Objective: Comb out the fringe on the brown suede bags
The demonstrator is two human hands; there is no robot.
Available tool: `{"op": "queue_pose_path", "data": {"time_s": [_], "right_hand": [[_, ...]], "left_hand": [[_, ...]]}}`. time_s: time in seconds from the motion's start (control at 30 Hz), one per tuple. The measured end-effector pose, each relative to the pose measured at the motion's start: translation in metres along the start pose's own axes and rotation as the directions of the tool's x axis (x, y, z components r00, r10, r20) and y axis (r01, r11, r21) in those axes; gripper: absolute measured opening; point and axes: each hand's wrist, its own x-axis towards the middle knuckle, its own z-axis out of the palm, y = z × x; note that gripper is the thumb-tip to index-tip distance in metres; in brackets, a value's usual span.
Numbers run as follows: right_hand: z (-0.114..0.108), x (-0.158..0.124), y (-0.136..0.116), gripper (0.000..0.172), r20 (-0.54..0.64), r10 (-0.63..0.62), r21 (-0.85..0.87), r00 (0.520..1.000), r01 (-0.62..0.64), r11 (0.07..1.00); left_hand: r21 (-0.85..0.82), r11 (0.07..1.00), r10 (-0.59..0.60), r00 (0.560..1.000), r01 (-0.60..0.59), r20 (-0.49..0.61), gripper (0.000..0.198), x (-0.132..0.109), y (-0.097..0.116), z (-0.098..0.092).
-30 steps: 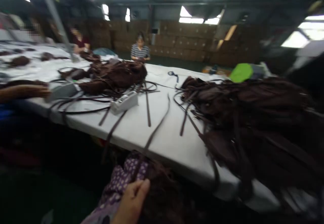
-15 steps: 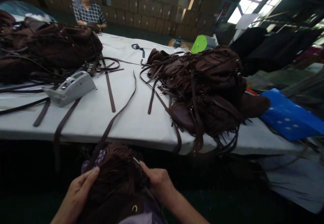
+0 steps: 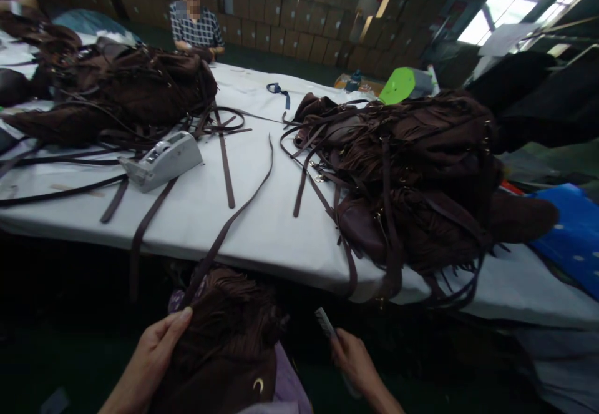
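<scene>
A long white table [image 3: 262, 226] fills the room's middle. Stacked cardboard boxes [image 3: 299, 20] line the far wall. Bright windows [image 3: 510, 2] sit at upper right; elsewhere the light is dim. The floor [image 3: 70, 314] below looks dark, perhaps green.

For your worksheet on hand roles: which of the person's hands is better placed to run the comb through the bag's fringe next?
Probably the right hand: it already grips the comb, raised just beside the brown fringed bag. The left hand rests flat on the fringe, steadying the bag.
</scene>
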Motion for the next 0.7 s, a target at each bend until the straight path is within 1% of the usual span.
{"op": "queue_pose_path", "data": {"time_s": [0.03,0.07,0.1,0.13,0.17,0.2,0.23,0.27,0.3,0.33,0.37,0.4,0.43,0.5,0.53,0.57,0.6,0.63,0.67,0.7], "right_hand": [[-0.010,-0.001,-0.016,0.026,0.035,0.008,0.164,0.999,-0.014,0.986],[-0.021,-0.001,-0.038,0.031,0.059,-0.007,0.314,0.998,-0.012,0.949],[-0.033,0.000,-0.064,0.033,0.058,-0.043,0.416,0.997,0.016,0.909],[-0.047,0.002,-0.093,0.033,0.068,-0.111,0.465,0.991,0.067,0.883],[-0.062,0.004,-0.124,0.034,0.070,-0.196,0.470,0.978,0.141,0.871],[-0.076,0.006,-0.155,0.034,0.040,-0.281,0.448,0.959,0.235,0.863],[-0.090,0.008,-0.184,0.032,0.012,-0.370,0.411,0.929,0.333,0.849],[-0.101,0.010,-0.211,0.030,-0.005,-0.469,0.379,0.883,0.436,0.817],[-0.109,0.011,-0.234,0.030,0.008,-0.563,0.345,0.826,0.526,0.777],[-0.113,0.012,-0.253,0.036,0.039,-0.645,0.313,0.763,0.604,0.733],[-0.112,0.014,-0.269,0.044,0.078,-0.706,0.277,0.703,0.665,0.693],[-0.109,0.016,-0.280,0.047,0.121,-0.748,0.235,0.653,0.713,0.661],[-0.102,0.019,-0.288,0.043,0.158,-0.773,0.191,0.615,0.749,0.635],[-0.085,0.024,-0.296,0.016,0.188,-0.798,0.116,0.572,0.794,0.597],[-0.077,0.026,-0.297,0.013,0.188,-0.808,0.097,0.558,0.808,0.581],[-0.069,0.027,-0.298,0.019,0.180,-0.818,0.090,0.547,0.819,0.567],[-0.064,0.028,-0.298,0.023,0.161,-0.829,0.091,0.535,0.829,0.552],[-0.060,0.029,-0.300,0.026,0.136,-0.841,0.092,0.523,0.839,0.537],[-0.058,0.031,-0.302,0.028,0.106,-0.855,0.090,0.508,0.851,0.517],[-0.057,0.032,-0.307,0.029,0.068,-0.869,0.087,0.490,0.865,0.494]], "left_hand": [[0.098,0.992,0.069,0.996,-0.074,0.052,0.042,0.002,0.008,0.002],[0.210,0.963,0.150,0.983,-0.170,0.109,0.043,0.004,0.018,0.006],[0.324,0.906,0.228,0.959,-0.273,0.171,0.045,0.004,0.030,0.011],[0.427,0.824,0.295,0.925,-0.373,0.239,0.046,0.002,0.044,0.016],[0.512,0.723,0.346,0.885,-0.463,0.312,0.046,0.000,0.059,0.022],[0.576,0.614,0.382,0.842,-0.540,0.382,0.046,-0.004,0.073,0.028],[0.625,0.502,0.409,0.801,-0.598,0.438,0.046,-0.008,0.087,0.033],[0.664,0.390,0.432,0.763,-0.638,0.480,0.045,-0.014,0.100,0.037],[0.693,0.284,0.458,0.729,-0.663,0.509,0.044,-0.019,0.112,0.039],[0.709,0.195,0.480,0.696,-0.678,0.534,0.042,-0.024,0.122,0.041],[0.715,0.125,0.497,0.667,-0.688,0.556,0.040,-0.029,0.131,0.041],[0.712,0.076,0.507,0.642,-0.698,0.575,0.036,-0.033,0.139,0.040],[0.705,0.043,0.513,0.621,-0.708,0.592,0.032,-0.037,0.146,0.037],[0.696,0.013,0.524,0.598,-0.718,0.607,0.027,-0.042,0.156,0.027],[0.700,0.008,0.543,0.591,-0.714,0.596,0.026,-0.044,0.158,0.019],[0.714,0.011,0.579,0.587,-0.700,0.566,0.025,-0.047,0.159,0.008],[0.739,0.031,0.636,0.584,-0.673,0.505,0.026,-0.049,0.156,-0.005],[0.772,0.073,0.711,0.576,-0.631,0.403,0.033,-0.053,0.149,-0.019],[0.800,0.144,0.787,0.558,-0.583,0.265,0.046,-0.056,0.138,-0.035],[0.807,0.241,0.841,0.531,-0.539,0.104,0.062,-0.060,0.123,-0.052]]}}
